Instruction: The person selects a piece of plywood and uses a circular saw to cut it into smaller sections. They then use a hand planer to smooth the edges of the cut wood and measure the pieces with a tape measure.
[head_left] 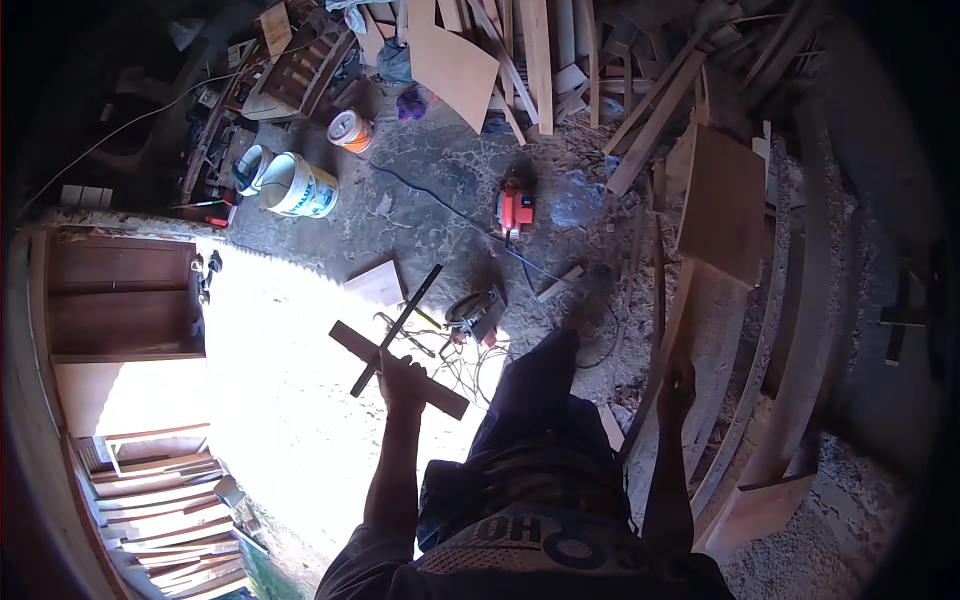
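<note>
My left hand [404,383] is closed around a short flat wooden board [440,396], held out over the bright patch of floor. A thin dark strip [425,288] crosses this board at an angle, and the two make an X shape. Whether they are fixed together does not show. My right hand [677,382] hangs low on the right with its fingers curled, over or against the edge of a long plank [672,330]. It is in shadow, so what it grips, if anything, cannot be made out.
A circular saw [478,312] with tangled cords lies ahead on the floor. Beyond it sits a red power tool [515,208] on a dark cable. Buckets [298,185] stand far left, and leaning boards [540,70] fill the back. Long planks [790,330] line the right side; a wooden cabinet [125,300] is left.
</note>
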